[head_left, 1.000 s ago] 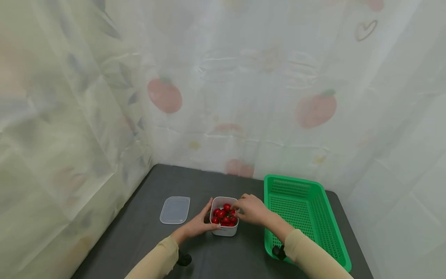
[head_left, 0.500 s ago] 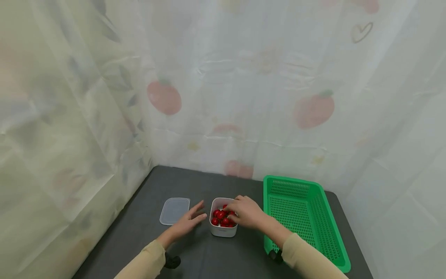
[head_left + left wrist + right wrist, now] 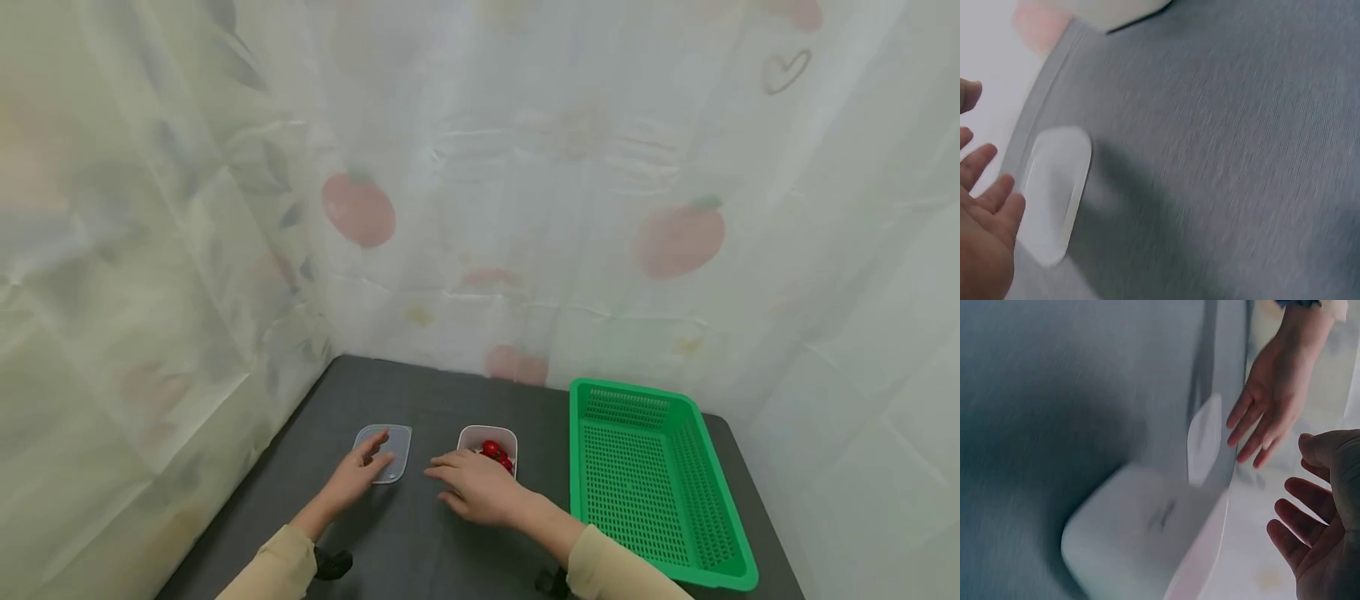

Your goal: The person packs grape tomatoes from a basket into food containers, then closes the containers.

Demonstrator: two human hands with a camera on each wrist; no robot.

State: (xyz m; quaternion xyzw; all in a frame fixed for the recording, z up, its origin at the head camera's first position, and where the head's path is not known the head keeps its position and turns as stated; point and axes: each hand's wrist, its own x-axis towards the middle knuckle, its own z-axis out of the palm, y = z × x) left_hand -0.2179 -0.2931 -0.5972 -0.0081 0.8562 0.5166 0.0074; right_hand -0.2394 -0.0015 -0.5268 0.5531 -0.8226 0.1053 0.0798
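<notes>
My left hand (image 3: 352, 479) hovers over the near left part of a clear plastic lid (image 3: 397, 454), its fingers spread and holding nothing. In the left wrist view the lid (image 3: 1057, 194) lies flat, apart from the fingers. My right hand (image 3: 483, 490) is above the near side of a white square container (image 3: 487, 432), palm down, fingers loosely extended and nothing in them. Red cherry tomatoes (image 3: 492, 448) show inside the container; the hand hides the rest of them. In the right wrist view the container (image 3: 1141, 531) stands below the hand.
A green perforated plastic basket (image 3: 630, 467) stands to the right on the dark grey table (image 3: 442, 400). Printed curtains (image 3: 525, 208) hang behind the table and along both its sides.
My left hand has let go of the container and moved left over the lid. My right hand has come out of the tomatoes and shifted left and nearer, in front of the container.
</notes>
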